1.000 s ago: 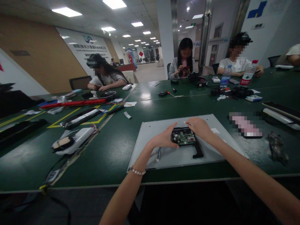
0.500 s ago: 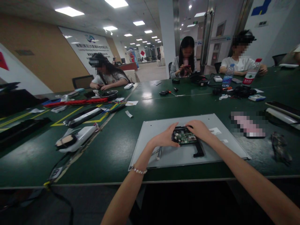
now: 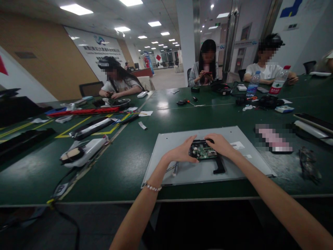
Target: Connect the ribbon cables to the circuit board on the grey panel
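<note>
A green circuit board (image 3: 204,152) with a black frame round it is between my hands, over a flat light-grey panel (image 3: 243,170). My left hand (image 3: 180,150) grips its left side, thumb at the near edge and fingers at the far edge. At the far right corner, the fingers of my right hand (image 3: 219,143) are curled on the black frame, partly hiding it. From the board's right side a black L-shaped piece (image 3: 219,167) reaches toward me. A few thin cables (image 3: 174,168) lie on the panel by my left wrist.
The green table (image 3: 125,170) holds a phone (image 3: 274,138) and a clear crumpled bag (image 3: 309,165) on the right. To the left are a white device (image 3: 84,151) with a black cable and a red strip (image 3: 85,111). Bottles (image 3: 279,81) and several people are across the table.
My hands hold nearly the same position on the board. The whole view has shifted very slightly.
</note>
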Available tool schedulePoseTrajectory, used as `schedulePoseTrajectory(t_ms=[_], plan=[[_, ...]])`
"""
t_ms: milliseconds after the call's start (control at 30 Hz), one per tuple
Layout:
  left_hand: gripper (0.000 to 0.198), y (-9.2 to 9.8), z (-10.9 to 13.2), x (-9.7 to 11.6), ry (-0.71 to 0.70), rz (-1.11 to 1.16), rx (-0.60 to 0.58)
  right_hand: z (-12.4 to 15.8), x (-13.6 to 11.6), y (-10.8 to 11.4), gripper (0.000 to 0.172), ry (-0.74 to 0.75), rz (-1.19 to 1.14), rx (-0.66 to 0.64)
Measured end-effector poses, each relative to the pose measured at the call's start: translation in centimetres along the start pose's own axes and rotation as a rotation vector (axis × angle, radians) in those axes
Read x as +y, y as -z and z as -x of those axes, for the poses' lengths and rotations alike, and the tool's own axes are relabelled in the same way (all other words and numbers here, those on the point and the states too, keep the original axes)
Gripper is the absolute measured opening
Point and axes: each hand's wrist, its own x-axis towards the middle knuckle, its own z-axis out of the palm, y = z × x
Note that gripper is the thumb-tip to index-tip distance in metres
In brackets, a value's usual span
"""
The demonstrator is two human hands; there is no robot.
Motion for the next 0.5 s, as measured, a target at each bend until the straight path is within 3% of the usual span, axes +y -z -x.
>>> schedulePoseTrajectory(t_ms=[167,400,500], plan=[[0.089,2.2,0.6,-2.1,0.068,-0.060,0.101,0.1,0.1,-0.1,0.028,-0.016,-0.011,0.066],[0.043,8.6,1.2,-11.8,0.517,-0.246,0.508,0.0,-0.2,0.6,0.034,-0.067,-0.060,0.261],[0.035,10.5,1.9,-15.1,0.650,-0.406,0.565,0.0,-0.3,0.8,0.034,-0.073,-0.056,0.298]])
